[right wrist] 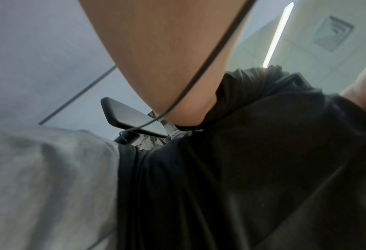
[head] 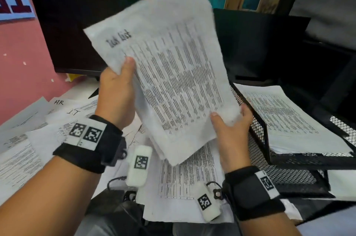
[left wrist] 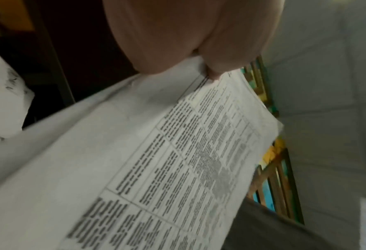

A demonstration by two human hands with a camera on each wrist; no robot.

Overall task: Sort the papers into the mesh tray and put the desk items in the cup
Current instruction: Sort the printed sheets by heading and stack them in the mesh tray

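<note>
Nearest, loose printed sheets litter the desk. Above them the left hand and right hand pinch opposite edges of a thin sheaf of papers, tilted in the air. It looks light, floppy and prone to fanning; edge grips suit it. Just right, the mesh tray holds a stack.
</note>
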